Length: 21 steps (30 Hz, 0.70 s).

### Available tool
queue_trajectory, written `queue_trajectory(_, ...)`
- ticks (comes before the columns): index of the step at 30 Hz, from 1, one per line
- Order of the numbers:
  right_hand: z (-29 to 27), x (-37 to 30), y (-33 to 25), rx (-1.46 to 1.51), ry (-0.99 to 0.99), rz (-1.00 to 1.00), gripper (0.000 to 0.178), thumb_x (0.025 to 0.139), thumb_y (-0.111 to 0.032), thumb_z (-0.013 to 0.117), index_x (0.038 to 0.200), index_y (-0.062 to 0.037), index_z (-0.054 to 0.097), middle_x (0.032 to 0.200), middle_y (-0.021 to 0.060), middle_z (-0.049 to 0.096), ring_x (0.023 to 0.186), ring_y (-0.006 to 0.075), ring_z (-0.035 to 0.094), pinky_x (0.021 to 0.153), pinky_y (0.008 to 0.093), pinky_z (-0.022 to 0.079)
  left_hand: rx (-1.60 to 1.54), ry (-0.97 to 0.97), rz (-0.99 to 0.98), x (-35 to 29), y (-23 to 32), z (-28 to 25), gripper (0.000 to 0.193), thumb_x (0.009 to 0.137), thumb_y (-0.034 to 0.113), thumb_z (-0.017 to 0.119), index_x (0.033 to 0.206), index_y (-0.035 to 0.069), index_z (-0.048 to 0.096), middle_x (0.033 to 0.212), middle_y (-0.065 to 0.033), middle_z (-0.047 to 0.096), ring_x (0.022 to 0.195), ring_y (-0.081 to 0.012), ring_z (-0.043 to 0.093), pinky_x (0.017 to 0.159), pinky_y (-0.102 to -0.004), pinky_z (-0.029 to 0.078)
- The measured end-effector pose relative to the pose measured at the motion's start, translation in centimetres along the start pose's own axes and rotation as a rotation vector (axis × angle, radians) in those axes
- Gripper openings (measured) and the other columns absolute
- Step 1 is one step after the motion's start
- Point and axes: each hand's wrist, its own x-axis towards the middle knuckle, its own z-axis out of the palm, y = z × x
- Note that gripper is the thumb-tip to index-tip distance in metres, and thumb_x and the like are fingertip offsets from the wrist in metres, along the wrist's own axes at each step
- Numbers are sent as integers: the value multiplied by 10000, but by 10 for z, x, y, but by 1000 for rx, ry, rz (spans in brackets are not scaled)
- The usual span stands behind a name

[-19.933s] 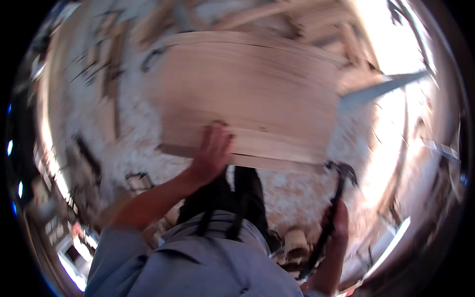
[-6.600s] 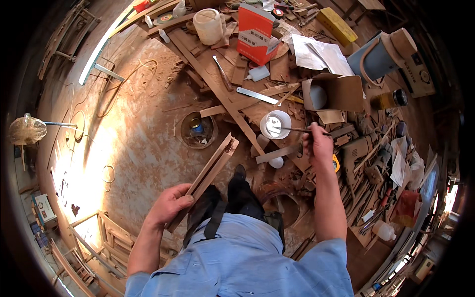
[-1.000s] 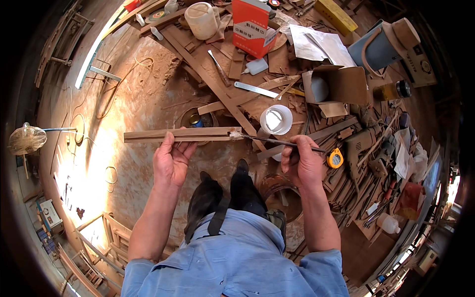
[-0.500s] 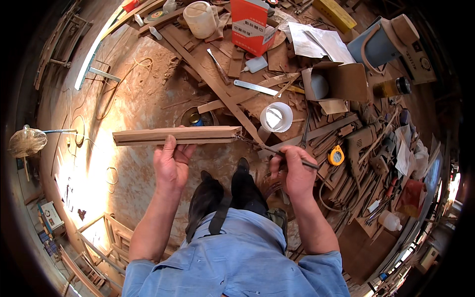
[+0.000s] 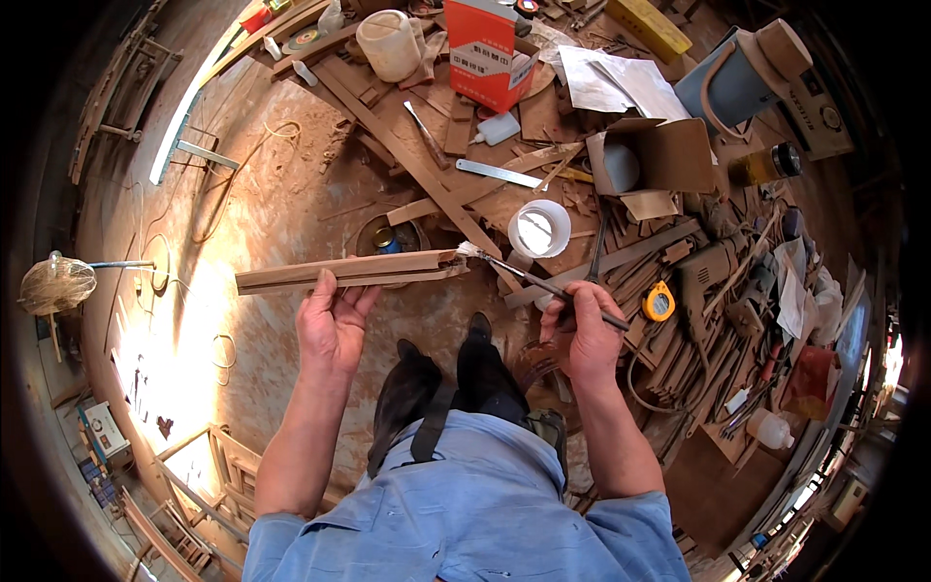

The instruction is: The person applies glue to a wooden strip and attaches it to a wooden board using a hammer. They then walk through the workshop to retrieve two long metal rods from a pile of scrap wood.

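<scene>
My left hand (image 5: 333,330) grips a long wooden strip (image 5: 359,269) from below, thumb on the near side and fingers behind. The strip lies crosswise in the air, with a groove along its near side and a notched right end. In my right hand (image 5: 588,335) is a thin dark-handled brush (image 5: 531,278), held like a pen. Its white-coated bristles are at the upper corner of the strip's right end; I cannot tell if they touch. Just beyond the brush stands a white tub (image 5: 565,239) with white stuff inside.
A steel ruler (image 5: 499,175), a chisel (image 5: 427,136), a red-orange box (image 5: 480,58) and a cardboard box (image 5: 679,155) lie among wood scraps ahead. Toward the right are a yellow tape measure (image 5: 659,302), a power drill (image 5: 713,276) and heaped strips. A blue jug (image 5: 727,82) stands far right.
The brush tip has shifted up at the strip's right end, and its white bristles now show. The strip has tilted slightly, its left end lower and further right.
</scene>
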Motion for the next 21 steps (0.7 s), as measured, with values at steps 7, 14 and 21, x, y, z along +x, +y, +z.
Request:
queue_trajectory(7,-2,-4,7,-90,-16,18,189,973,-122,502,998,48,581,779,133,637,599,182,595,544,293,501,-38,29,-23,-5,-1,1,284,974,186,525,1175,-12,495,1204,-177,584,1120,-333,580,968,-529,487)
queue_trajectory(14,-8,-8,5,20,-33,-30,213,977,-162,526,1014,42,573,790,137,641,625,187,609,557,293,520,-66,37,-29,-7,2,-2,272,973,194,527,1146,-15,504,1183,-186,592,1112,-339,586,989,-538,472)
queue_trajectory(21,-13,-10,8,13,-10,-24,191,971,-132,526,1022,46,574,799,135,645,642,187,612,551,298,519,-104,75,-52,-9,2,-4,265,962,196,550,1120,-13,512,1146,-182,598,1115,-337,578,996,-542,466)
